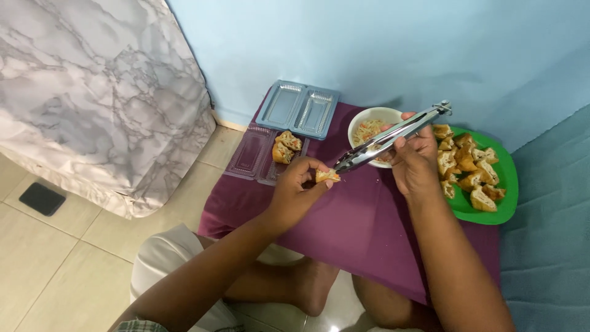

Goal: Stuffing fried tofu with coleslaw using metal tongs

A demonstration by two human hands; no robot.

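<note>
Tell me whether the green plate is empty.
No. The green plate is piled with fried tofu pieces, beside the right hand holding metal tongs.

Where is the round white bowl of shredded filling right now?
The round white bowl sits on the purple cloth, right of centre, between the green plate and stacked clear plastic trays.

A pale blue wall (344,43) stood at the far side. Cream floor tiles (55,258) lay near left, beside a marble-patterned covering (92,92); a teal mat (553,246) lay right.
</note>
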